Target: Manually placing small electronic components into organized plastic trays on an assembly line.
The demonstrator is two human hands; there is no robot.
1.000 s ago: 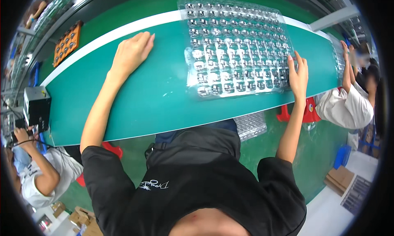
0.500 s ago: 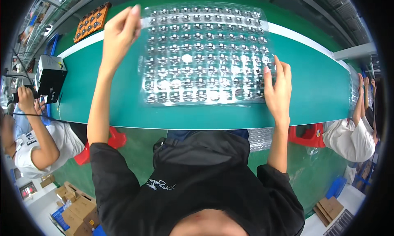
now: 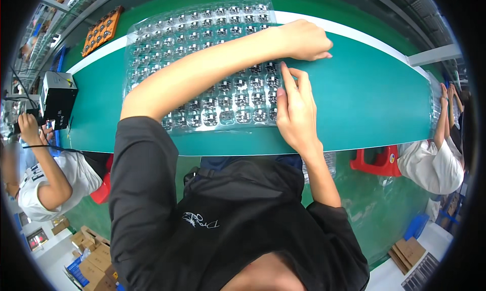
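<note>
A clear plastic blister tray [image 3: 223, 129] lies on the green table, its rows of pockets filled with small dark-and-silver parts [image 3: 257, 98]. My left forearm crosses above the tray from lower left to upper right and hides part of its middle. Beyond the tray's right edge, my left hand [image 3: 305, 41] is closed with curled fingers; whatever may be inside is hidden. My right hand [image 3: 298, 109] lies along the tray's right edge with thumb and fingers apart, the fingertips touching the edge.
An orange tray with dark round parts [image 3: 102, 31] sits at the far left, beyond a white strip. A black-and-white box [image 3: 59, 99] stands on the table's left end, near a co-worker's hand [image 3: 29, 128]. At right is a red stool [image 3: 375, 161] beside another seated person.
The blister tray has shifted left, with my right hand moving left along its edge. My left hand has swung from the tray's left side across to its right, fingers now curled.
</note>
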